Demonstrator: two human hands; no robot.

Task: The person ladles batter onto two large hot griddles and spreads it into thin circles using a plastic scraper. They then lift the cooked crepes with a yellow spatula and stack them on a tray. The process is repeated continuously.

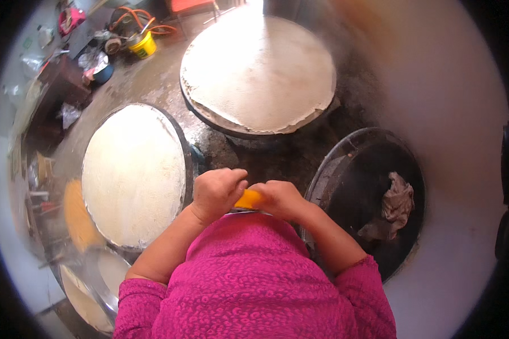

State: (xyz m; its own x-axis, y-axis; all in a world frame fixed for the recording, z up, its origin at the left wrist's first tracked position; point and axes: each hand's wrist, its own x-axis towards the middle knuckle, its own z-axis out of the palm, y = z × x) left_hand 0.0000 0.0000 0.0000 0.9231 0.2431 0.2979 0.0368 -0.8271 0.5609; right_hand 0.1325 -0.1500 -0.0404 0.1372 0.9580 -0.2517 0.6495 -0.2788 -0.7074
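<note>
My left hand [218, 194] and my right hand [280, 199] are close together in front of my body, fingers curled in. Between them shows a small yellow-orange thing [247, 199]; its kind is not clear, and most of it is hidden by the hands. To the left is a round griddle covered by a thin pale pancake [134, 175]. Straight ahead, a second griddle carries another large thin pancake [257, 76], its near edge slightly ragged and lifted. At my right stands a dark bare griddle [359, 186] with a crumpled greyish cloth [397, 200] lying on it.
Low at the left are a metal basin [104, 277] and a pale round sheet [83, 296], near an orange-yellow surface [78, 214]. A yellow bucket [143, 45] and orange hose [133, 12] lie at the back left. A pale wall [458, 169] borders the right side.
</note>
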